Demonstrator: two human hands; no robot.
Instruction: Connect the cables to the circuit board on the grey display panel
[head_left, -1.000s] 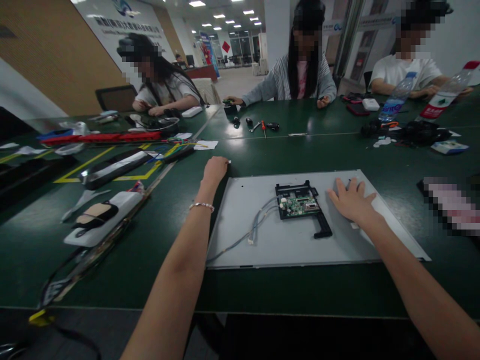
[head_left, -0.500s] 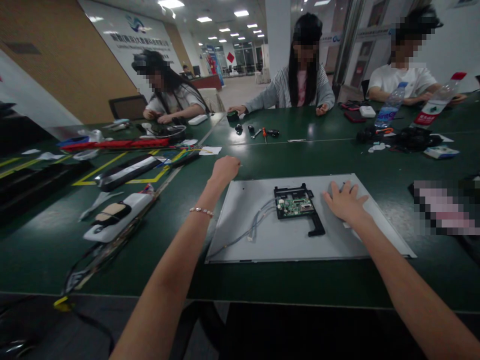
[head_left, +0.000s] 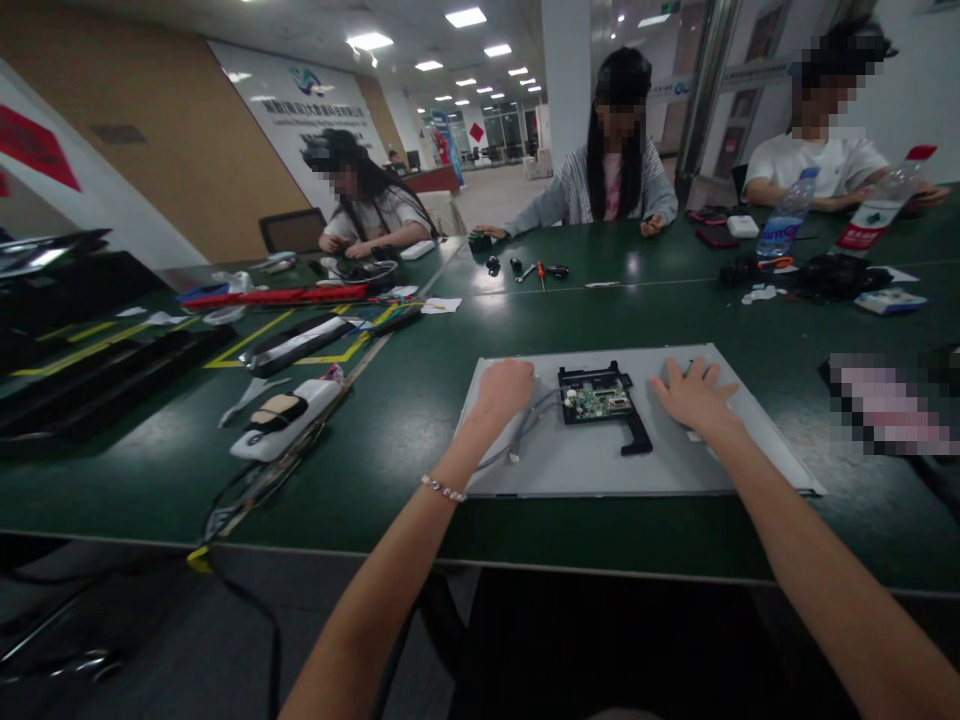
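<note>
Two clear plastic bottles, one blue-capped (head_left: 784, 220) and one red-capped (head_left: 879, 208), stand on the glossy green surface (head_left: 360, 500); whether they hold liquid is unclear. Near the person, a flat grey rectangular panel (head_left: 675, 472) carries a green circuit board (head_left: 598, 402) in a black frame (head_left: 636, 436). The right hand (head_left: 694, 393) spreads wide on the panel; the left hand (head_left: 504, 388) is curled over its left part, grip impossible to tell.

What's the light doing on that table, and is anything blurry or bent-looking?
In the head view, pale glare marks the glossy green table; in that head view, the circuit board shows fairly clearly on the grey panel, small lettering on the wall sign is too soft to read, and the red-capped bottle leans outward, probably lens distortion.
</note>
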